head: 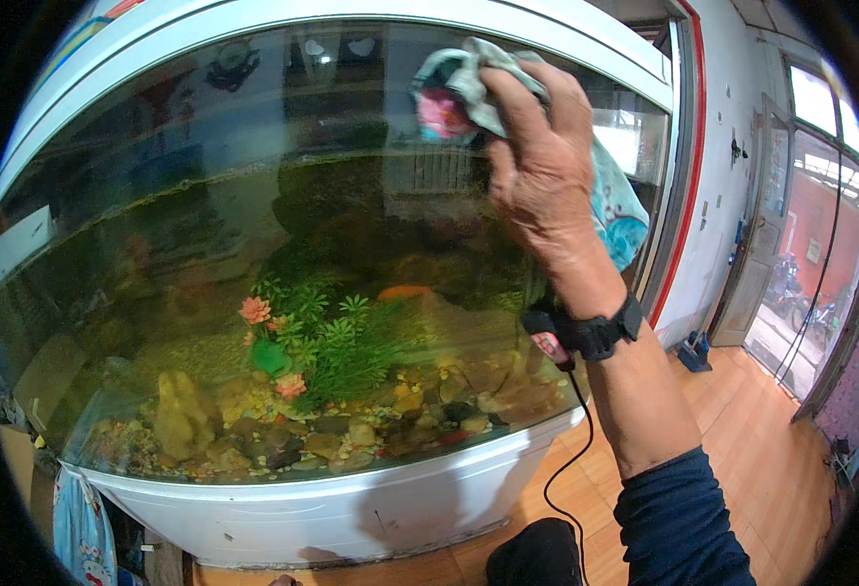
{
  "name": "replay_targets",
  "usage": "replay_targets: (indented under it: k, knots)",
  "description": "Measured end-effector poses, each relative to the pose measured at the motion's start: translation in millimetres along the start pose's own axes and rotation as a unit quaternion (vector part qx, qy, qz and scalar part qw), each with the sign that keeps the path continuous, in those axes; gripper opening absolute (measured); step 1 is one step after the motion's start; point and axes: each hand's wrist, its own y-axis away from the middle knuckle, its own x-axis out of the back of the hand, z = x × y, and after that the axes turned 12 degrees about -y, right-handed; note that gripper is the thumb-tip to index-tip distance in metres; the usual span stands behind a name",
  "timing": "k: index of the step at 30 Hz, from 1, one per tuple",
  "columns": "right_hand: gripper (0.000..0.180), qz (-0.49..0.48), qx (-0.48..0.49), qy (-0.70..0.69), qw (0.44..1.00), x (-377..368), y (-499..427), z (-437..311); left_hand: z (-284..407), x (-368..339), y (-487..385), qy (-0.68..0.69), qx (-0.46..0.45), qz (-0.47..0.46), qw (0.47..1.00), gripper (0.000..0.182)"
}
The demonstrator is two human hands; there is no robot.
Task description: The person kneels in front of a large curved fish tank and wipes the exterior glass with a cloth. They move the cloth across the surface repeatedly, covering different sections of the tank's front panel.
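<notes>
My right hand (543, 139) holds a crumpled light-green patterned cloth (484, 88) against the upper right of the front glass of an aquarium (327, 212). Part of the cloth hangs down behind the wrist, which wears a black strap with a small device and a cable. Behind the glass are green plants (327, 340), pink artificial flowers (255, 310), an orange fish (404, 292), and stones on the bottom. At the bottom edge a bit of skin shows, too little to tell whether it is my left hand.
The aquarium stands on a white cabinet (290, 520). A light-blue curtain (82, 527) hangs at lower left. To the right are a red-edged door frame (682, 249), a blue dustpan (694, 353) on the wood-look floor (751, 469), and an open doorway. A black cable (555, 476) hangs from the wrist.
</notes>
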Motion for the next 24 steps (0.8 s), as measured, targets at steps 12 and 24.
replay_targets:
  k: [12, 24]
  knots:
    - [0.045, -0.183, -0.039, -0.304, 0.934, -39.1, 92.7, -175.4, 14.9, 16.3, 0.0, 0.060, 0.040, -0.030, 0.997, 0.028]
    - [0.055, -0.187, -0.133, -0.443, 0.867, -24.1, 114.3, -193.9, 208.6, 216.4, -87.8, 0.131, -0.275, 0.463, 0.832, 0.043]
